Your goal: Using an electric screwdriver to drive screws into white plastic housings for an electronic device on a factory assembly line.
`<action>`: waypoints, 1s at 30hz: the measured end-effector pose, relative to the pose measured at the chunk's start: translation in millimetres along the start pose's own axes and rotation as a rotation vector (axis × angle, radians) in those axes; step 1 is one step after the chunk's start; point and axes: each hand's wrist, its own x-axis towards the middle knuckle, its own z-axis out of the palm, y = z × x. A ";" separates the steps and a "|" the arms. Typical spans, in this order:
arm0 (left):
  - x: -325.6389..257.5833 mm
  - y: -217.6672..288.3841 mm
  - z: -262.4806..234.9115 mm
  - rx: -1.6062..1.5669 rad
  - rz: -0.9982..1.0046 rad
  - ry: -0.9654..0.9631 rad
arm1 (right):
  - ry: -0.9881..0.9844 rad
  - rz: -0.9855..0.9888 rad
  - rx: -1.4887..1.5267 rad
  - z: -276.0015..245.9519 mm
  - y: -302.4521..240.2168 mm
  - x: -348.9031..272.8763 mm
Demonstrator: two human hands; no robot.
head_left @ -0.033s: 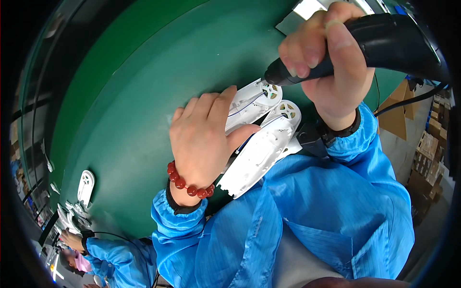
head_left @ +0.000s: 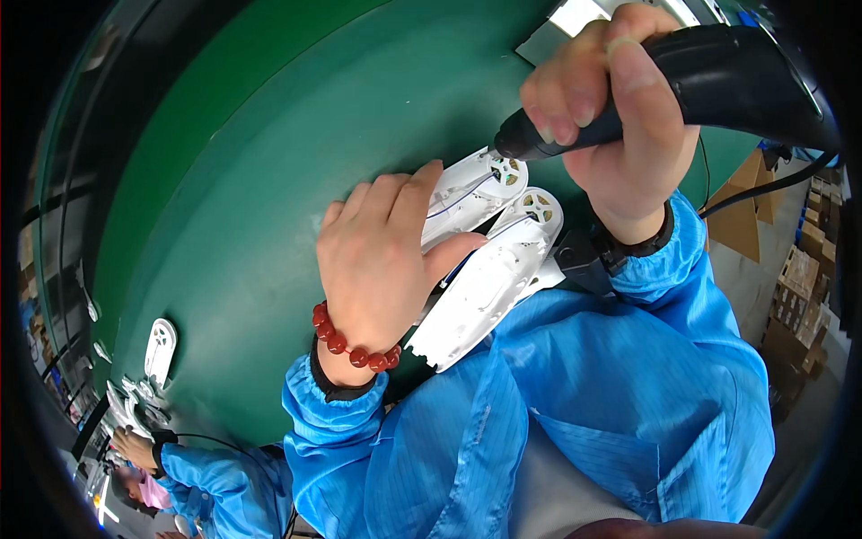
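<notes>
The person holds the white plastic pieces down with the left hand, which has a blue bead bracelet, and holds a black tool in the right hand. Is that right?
Not quite. The head view shows the bead bracelet on the left hand is red, not blue. The rest holds: that hand presses on the white plastic pieces, and the right hand grips the black tool.

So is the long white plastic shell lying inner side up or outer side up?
Inner side up: the white plastic shell shows ribs, round mounts and wiring, pinned by the left hand.

Glossy white plastic shell (head_left: 485, 278), matt black driver (head_left: 718, 76), smooth green mat (head_left: 269, 180)
</notes>
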 end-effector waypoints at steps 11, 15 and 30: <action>-5.5 5.0 3.4 -0.005 0.030 0.026 | 0.078 0.048 -0.002 -2.5 3.6 -6.1; -6.5 7.2 9.0 -0.007 0.030 0.035 | -0.007 0.011 -0.070 -5.6 4.5 -8.7; -19.3 2.7 9.2 0.021 -0.005 -0.003 | 0.190 -0.330 -0.333 -57.9 -72.4 18.2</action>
